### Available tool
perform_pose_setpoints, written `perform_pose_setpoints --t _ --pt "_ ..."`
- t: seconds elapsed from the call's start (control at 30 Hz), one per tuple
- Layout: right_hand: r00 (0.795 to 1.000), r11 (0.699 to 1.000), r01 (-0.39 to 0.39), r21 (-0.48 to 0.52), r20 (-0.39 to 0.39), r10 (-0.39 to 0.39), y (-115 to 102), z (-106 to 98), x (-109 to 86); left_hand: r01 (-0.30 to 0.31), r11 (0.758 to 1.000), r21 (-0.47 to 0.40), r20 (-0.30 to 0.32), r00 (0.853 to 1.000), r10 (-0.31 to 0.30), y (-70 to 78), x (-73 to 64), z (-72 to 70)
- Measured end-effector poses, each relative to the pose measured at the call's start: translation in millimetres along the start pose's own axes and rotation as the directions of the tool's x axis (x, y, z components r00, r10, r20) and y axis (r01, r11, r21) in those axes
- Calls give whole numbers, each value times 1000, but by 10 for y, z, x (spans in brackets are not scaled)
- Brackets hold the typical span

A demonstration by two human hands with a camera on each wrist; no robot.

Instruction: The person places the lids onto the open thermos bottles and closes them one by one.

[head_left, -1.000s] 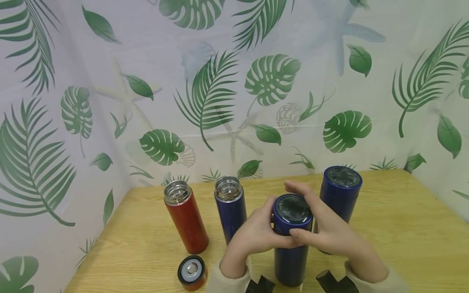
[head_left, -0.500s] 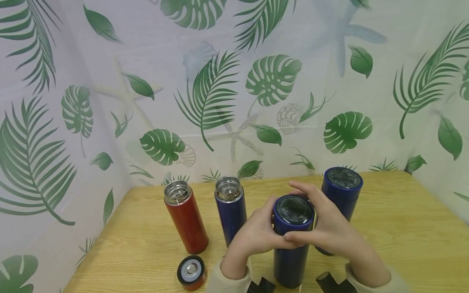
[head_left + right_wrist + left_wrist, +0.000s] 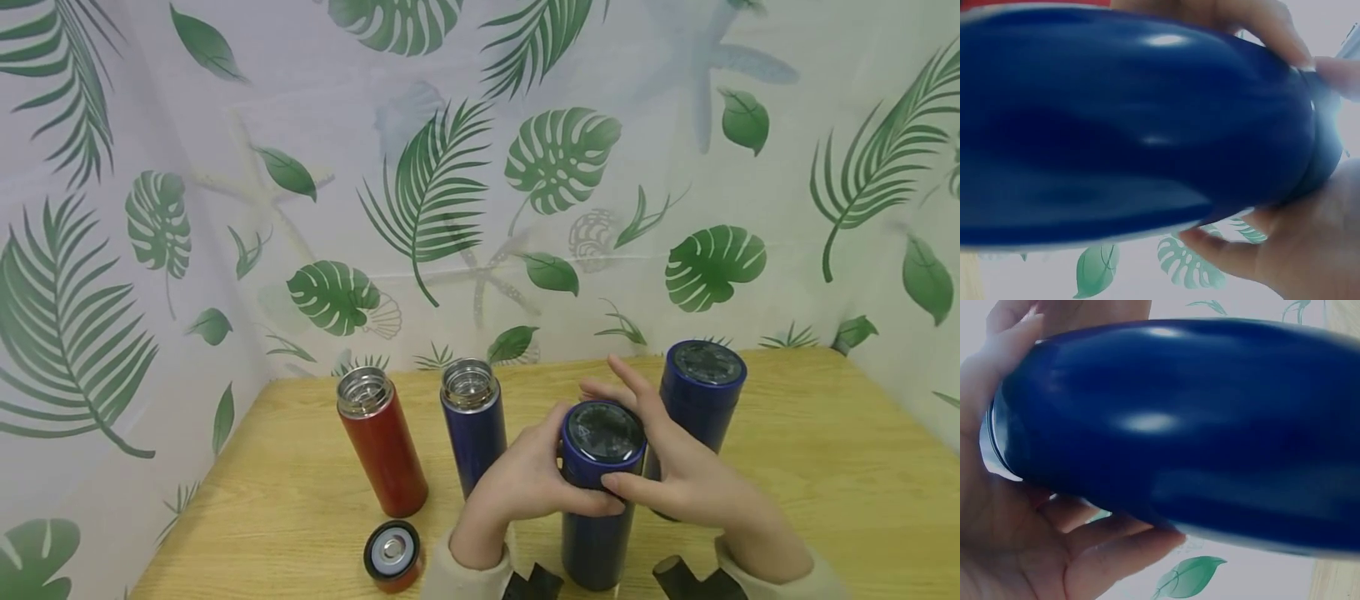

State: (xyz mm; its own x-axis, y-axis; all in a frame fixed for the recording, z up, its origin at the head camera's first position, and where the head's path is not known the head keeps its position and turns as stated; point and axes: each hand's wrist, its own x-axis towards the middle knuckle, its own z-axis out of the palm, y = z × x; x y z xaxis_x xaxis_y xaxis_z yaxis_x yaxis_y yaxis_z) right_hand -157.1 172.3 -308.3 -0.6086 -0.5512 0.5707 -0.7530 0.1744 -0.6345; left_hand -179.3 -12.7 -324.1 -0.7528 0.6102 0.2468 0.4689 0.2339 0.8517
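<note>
A blue thermos (image 3: 596, 546) stands upright on the table in the head view, its blue lid (image 3: 604, 432) with a dark glossy top in place. My left hand (image 3: 525, 475) grips its upper body; the left wrist view shows the fingers curled round the blue wall (image 3: 1179, 437). From the other side my right hand (image 3: 686, 471) holds the lid, thumb on its near edge and fingers behind it, one raised. In the right wrist view the thermos body (image 3: 1135, 125) fills most of the picture, and the far fingertips are partly hidden.
To the left stand an open red thermos (image 3: 384, 458) and an open blue thermos (image 3: 474, 433). A red lid (image 3: 392, 557) lies upturned near the front. Behind my right hand is another lidded blue thermos (image 3: 701, 396). A leaf-print cloth (image 3: 480, 208) backs the wooden table (image 3: 840, 467).
My right hand has shifted round the lid; its thumb slid left, then back right, and its far fingers rose and spread. My left hand stays on the thermos.
</note>
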Motion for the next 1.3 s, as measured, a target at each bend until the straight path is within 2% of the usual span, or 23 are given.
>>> perform_pose_setpoints --t 0.07,0.23,0.4,0.53,0.63,0.83,0.9,0.93,0.97,1.03,1.17,1.23,1.3 --pt "999 997 33 64 -1 -33 13 -9 3 13 1000 7 -21 1000 -13 15 -6 11" --pt "991 994 87 61 -103 -80 32 19 30 52 998 28 -68 996 -50 41 -2 34" --pt "986 1000 -12 -23 -168 8 -5 54 37 65 997 28 -72 995 -63 39 2 34" --pt "970 990 -107 -89 -228 84 -56 99 56 87 996 17 -98 992 -85 28 13 39" --pt "942 973 -198 -122 -298 155 -81 156 81 111 993 36 -147 984 -105 18 31 48" --pt "854 924 -357 -137 -450 263 -49 292 133 204 968 147 -244 956 -165 10 69 71" --pt "836 909 -387 -152 -474 277 -29 316 145 217 961 171 -252 953 -170 7 78 71" --pt "835 905 -393 -161 -475 278 -22 323 149 213 961 177 -249 954 -165 3 79 68" --pt "839 903 -395 -172 -468 278 -16 327 150 206 963 176 -243 957 -160 -3 78 62" --pt "861 903 -381 -196 -431 270 -8 316 143 174 972 158 -221 966 -137 -17 71 46" --pt "940 948 -270 -166 -260 222 -6 233 91 56 997 49 -133 990 -49 -55 50 6" --pt "974 981 -175 -84 -162 160 0 170 63 -10 1000 -21 -79 997 9 -73 42 -17" --pt "993 997 -76 27 -85 78 9 109 47 -63 994 -94 -20 998 61 -82 41 -41"
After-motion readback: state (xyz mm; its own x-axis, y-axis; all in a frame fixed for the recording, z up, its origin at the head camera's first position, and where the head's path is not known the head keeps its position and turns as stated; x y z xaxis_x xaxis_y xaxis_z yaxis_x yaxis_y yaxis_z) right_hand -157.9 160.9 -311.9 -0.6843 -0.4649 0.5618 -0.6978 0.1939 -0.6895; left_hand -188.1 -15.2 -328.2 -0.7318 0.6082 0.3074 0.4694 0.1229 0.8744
